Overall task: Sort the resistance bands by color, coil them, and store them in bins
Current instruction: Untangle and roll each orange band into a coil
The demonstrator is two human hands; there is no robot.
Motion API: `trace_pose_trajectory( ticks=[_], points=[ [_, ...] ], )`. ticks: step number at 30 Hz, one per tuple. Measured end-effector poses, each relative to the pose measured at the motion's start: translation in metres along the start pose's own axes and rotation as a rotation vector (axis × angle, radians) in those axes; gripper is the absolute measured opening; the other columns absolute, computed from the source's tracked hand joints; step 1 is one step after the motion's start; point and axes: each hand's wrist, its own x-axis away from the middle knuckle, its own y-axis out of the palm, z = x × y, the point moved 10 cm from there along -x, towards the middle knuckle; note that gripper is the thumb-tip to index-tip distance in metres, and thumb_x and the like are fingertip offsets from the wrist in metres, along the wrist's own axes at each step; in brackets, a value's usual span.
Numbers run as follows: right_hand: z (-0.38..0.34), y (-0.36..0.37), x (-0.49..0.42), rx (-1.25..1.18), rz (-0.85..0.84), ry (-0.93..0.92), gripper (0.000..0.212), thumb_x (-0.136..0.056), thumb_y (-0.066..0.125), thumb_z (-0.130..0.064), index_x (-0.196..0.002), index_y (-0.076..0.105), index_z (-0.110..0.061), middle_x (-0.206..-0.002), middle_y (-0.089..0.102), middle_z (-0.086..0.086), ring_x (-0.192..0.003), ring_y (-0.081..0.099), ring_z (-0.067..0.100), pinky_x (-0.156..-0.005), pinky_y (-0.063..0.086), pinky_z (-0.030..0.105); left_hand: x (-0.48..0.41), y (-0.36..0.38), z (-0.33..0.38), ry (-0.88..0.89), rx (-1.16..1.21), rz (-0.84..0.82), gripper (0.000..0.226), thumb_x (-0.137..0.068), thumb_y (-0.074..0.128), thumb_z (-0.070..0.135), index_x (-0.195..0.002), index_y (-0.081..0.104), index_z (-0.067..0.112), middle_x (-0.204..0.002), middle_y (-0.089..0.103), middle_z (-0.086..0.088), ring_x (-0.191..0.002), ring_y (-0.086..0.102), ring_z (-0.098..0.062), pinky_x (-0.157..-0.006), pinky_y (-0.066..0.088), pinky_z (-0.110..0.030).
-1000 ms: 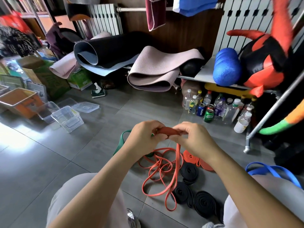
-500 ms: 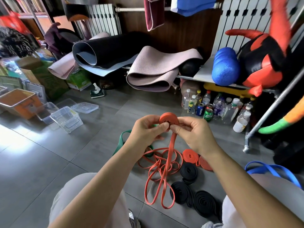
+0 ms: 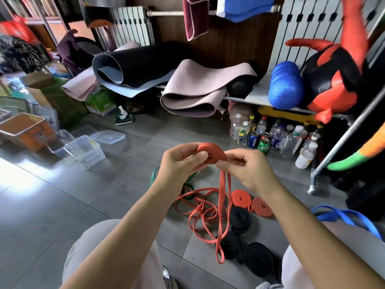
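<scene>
Partly coiled orange resistance band held mid-air at frame centre, in both hands.
Clamped from 9 o'clock by the left hand, thumb and fingers curled round the coil; pinched from 3 o'clock by the right hand, loose tail dropping toward 6 o'clock onto grey floor tiles. Below at 5 o'clock, coiled orange bands beside coiled black bands. Far out at 9 o'clock, clear plastic bins.

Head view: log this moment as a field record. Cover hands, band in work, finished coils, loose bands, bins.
left hand: grips orange coil
right hand: pinches the tail beside the coil
band in work: partly wound, tail hanging to the floor
finished coils: orange pair, black trio, on floor
loose bands: green band behind left wrist; blue band at right
bins: clear bins on floor at left, lids off
</scene>
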Motion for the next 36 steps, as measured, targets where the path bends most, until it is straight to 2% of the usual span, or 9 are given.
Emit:
trace_pose_trajectory(
  ticks=[8,10,13,15,17,24,27,31,36],
  points=[
    [0.001,0.001,-0.001,-0.103,0.042,-0.046,0.017,-0.072,0.072,-0.022,-0.086,0.07,-0.03,-0.076,0.072,-0.017,-0.074,0.068,0.0,-0.068,0.05,0.012,0.004,0.021,-0.023,-0.231,0.367,-0.106,0.021,-0.083,0.06,0.006,-0.103,0.065,0.002,-0.097,0.069,-0.015,-0.089,0.068,-0.018,-0.074,0.057,-0.023],
    [0.004,-0.001,0.0,-0.008,0.038,-0.032,0.023,-0.078,0.072,-0.013,-0.085,0.068,-0.035,-0.073,0.072,-0.017,-0.072,0.067,0.0,-0.066,0.051,0.014,0.002,0.013,-0.018,-0.163,0.042,-0.053,0.015,-0.084,0.064,0.006,-0.1,0.065,0.009,-0.1,0.067,-0.013,-0.091,0.067,-0.018,-0.078,0.057,-0.027],
    [0.011,-0.001,0.001,0.207,0.012,0.007,0.02,-0.081,0.071,-0.014,-0.085,0.071,-0.034,-0.075,0.072,-0.011,-0.072,0.067,0.006,-0.07,0.056,0.028,0.006,0.017,0.019,0.291,-0.804,-0.031,0.045,-0.081,0.071,0.01,-0.122,0.054,0.02,-0.114,0.06,0.001,-0.102,0.058,-0.013,-0.086,0.051,-0.028],
    [0.015,0.005,0.002,0.335,-0.041,0.02,0.011,-0.083,0.07,-0.02,-0.091,0.073,-0.027,-0.079,0.072,-0.011,-0.076,0.067,0.007,-0.075,0.056,0.035,0.022,0.043,0.03,0.626,-1.107,-0.158,0.055,-0.083,0.068,0.008,-0.133,0.049,0.019,-0.118,0.058,-0.001,-0.106,0.055,-0.019,-0.088,0.048,-0.03],
    [0.016,0.008,0.003,0.38,-0.069,0.012,0.011,-0.084,0.068,-0.022,-0.093,0.073,-0.025,-0.084,0.073,-0.009,-0.081,0.068,0.009,-0.078,0.055,0.039,0.033,0.054,0.028,0.772,-1.233,-0.238,0.047,-0.085,0.064,0.006,-0.131,0.055,0.017,-0.111,0.062,-0.006,-0.099,0.06,-0.025,-0.082,0.053,-0.037],
    [0.009,-0.002,0.002,0.131,-0.025,0.022,0.019,-0.077,0.076,-0.019,-0.08,0.068,-0.036,-0.079,0.073,-0.009,-0.076,0.069,0.008,-0.075,0.056,0.03,0.016,0.023,0.033,0.496,-0.802,-0.033,0.04,-0.08,0.069,0.004,-0.108,0.069,0.032,-0.092,0.064,0.014,-0.086,0.061,-0.005,-0.081,0.052,-0.027],
    [0.007,-0.004,0.001,0.054,-0.003,0.021,0.022,-0.076,0.077,-0.015,-0.078,0.069,-0.036,-0.077,0.073,-0.012,-0.073,0.069,0.006,-0.069,0.054,0.021,0.007,0.006,0.026,0.276,-0.484,0.072,0.05,-0.077,0.072,0.0,-0.092,0.066,0.047,-0.092,0.07,0.009,-0.087,0.069,-0.018,-0.083,0.056,-0.035],
    [0.008,0.003,0.002,-0.144,0.036,0.036,0.02,-0.069,0.076,-0.017,-0.083,0.069,-0.031,-0.076,0.073,-0.013,-0.073,0.07,0.005,-0.066,0.051,0.012,0.007,0.002,0.016,0.16,-0.132,0.111,0.043,-0.076,0.071,-0.006,-0.09,0.07,0.034,-0.089,0.071,0.003,-0.081,0.07,-0.017,-0.068,0.058,-0.029],
    [0.011,-0.002,0.001,-0.211,0.11,0.047,0.02,-0.067,0.075,-0.02,-0.086,0.07,-0.024,-0.075,0.074,-0.007,-0.073,0.071,0.01,-0.064,0.052,0.015,0.006,0.01,0.016,0.15,-0.138,0.052,0.039,-0.078,0.07,-0.004,-0.097,0.068,0.03,-0.087,0.071,0.007,-0.081,0.07,-0.016,-0.068,0.057,-0.025]
  ],
)
